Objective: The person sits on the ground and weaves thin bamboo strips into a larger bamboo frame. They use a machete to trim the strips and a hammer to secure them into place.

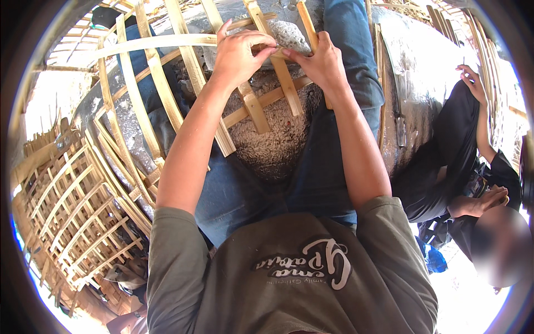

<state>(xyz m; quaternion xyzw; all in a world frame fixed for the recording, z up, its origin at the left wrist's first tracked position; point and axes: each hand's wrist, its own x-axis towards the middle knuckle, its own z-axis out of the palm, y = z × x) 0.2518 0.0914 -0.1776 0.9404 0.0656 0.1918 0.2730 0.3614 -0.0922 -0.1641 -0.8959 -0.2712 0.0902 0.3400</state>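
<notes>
Both hands up at the top, meeting over a lattice (pixel 183 83) of bamboo strips laid across the knees. Left hand (pixel 240 53) curled, fingers bent down onto a strip (pixel 276 54) at the crossing, pinching it. Right hand (pixel 320 61) pressed in from the other side, fingertips on that same strip, thumb tucked under and out of sight. Hard to say exactly how firm either pinch is; fingertips overlap right where the strips cross. Grey stone (pixel 292 34) just behind the fingers, partly covered by them and by a slat (pixel 307 25). Rough grey mound (pixel 272 139) beneath the lattice, between the blue-jeaned legs (pixel 328 167), lower part swallowed by the legs. Lattice ends running off the top edge, cut by the fisheye rim. Down left, a finished woven frame (pixel 72 211), curved, far side lost in glare and the dark rim. On the right, another person (pixel 456 161) in black, seated, one hand up on a big grey drum-like surface (pixel 417 67), the other resting low; face blurred. Blown-out light at lower right, nothing readable there.
</notes>
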